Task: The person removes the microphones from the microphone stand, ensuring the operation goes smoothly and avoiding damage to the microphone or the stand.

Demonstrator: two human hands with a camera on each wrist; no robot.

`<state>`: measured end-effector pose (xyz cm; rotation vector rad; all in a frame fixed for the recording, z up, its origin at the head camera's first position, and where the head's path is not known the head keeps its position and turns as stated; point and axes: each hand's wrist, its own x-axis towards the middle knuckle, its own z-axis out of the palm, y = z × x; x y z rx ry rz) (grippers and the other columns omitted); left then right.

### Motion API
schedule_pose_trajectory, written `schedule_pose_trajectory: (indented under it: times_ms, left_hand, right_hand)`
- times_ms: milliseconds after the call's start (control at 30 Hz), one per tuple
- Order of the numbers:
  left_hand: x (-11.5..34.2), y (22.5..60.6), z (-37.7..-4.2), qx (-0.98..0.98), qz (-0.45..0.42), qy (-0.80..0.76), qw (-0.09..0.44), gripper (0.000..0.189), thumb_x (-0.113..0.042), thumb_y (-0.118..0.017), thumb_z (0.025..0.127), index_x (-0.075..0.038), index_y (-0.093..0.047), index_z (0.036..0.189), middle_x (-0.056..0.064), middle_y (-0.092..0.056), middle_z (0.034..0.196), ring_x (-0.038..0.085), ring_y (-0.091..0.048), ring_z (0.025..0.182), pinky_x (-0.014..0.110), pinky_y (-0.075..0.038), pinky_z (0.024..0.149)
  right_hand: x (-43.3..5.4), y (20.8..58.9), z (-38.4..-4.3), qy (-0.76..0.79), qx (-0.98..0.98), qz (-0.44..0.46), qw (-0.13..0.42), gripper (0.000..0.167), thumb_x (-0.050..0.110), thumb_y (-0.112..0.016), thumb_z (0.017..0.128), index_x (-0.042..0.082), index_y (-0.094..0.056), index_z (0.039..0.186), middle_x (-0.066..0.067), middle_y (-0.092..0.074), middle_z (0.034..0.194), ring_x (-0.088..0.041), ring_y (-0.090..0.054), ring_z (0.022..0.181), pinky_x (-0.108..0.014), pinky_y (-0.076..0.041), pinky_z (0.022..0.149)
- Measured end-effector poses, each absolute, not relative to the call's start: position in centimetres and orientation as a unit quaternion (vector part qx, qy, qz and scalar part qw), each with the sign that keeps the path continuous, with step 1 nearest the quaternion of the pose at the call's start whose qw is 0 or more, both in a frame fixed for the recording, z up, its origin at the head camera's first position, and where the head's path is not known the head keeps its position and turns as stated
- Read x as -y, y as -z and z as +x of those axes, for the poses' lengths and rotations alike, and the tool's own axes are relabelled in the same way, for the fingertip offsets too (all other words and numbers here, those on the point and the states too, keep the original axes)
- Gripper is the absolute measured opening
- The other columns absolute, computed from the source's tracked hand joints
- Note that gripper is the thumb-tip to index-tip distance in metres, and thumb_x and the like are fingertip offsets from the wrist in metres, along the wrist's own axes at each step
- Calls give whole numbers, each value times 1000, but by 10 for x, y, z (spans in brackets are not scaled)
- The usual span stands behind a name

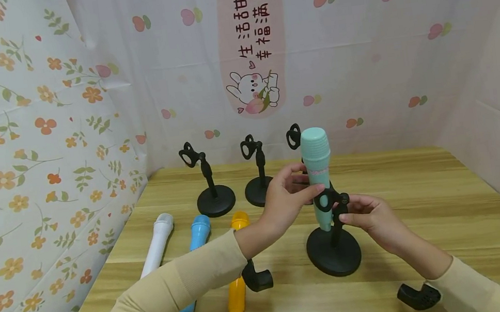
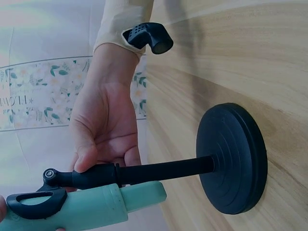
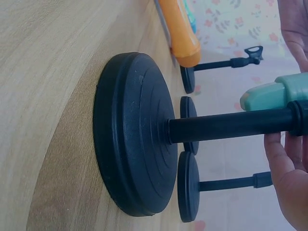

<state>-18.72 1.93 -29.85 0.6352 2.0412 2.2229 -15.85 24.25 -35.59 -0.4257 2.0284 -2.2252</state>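
A mint-green microphone stands upright, its lower body inside the clip of a black desk stand. My left hand holds the microphone's body, fingers behind and thumb in front near the clip. My right hand pinches the stand's upper post just under the clip joint. In the left wrist view, the clip wraps the green microphone and the right hand is at the post. The right wrist view shows the round base flat on the table and the microphone's tapered end beside the post.
Behind stand several more black stands, including a left one and a middle one; another is partly hidden by the green microphone. White, blue and orange microphones lie at the left, partly covered by the left arm.
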Motion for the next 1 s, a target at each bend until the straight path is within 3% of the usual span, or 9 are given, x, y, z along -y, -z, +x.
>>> schedule_pose_trajectory:
  times_ms: [267,500,1000]
  left_hand:
    - [-23,299,-185,-679,201,-706,-5,37,-11,-74,87,-9,-59,122,4,-62,105,16,-59,95,30,-52,82]
    - [-30,296,-183,-670,196,-715,-26,40,-11,-74,87,-7,-57,123,5,-61,108,17,-58,99,32,-50,85]
    - [-37,296,-181,-679,179,-710,-52,45,-15,-80,82,-14,-58,120,-3,-59,103,12,-57,94,32,-50,83]
  right_hand:
    - [-241,355,-157,729,-670,-134,49,27,-6,-65,89,2,-69,114,2,-70,98,-12,-64,89,-26,-53,85]
    - [-239,357,-153,706,-695,-134,12,28,-5,-64,90,8,-71,114,2,-70,100,-13,-64,90,-26,-53,84]
    - [-237,358,-149,641,-755,-124,-53,30,5,-72,88,0,-66,117,2,-71,102,-17,-65,91,-26,-54,80]
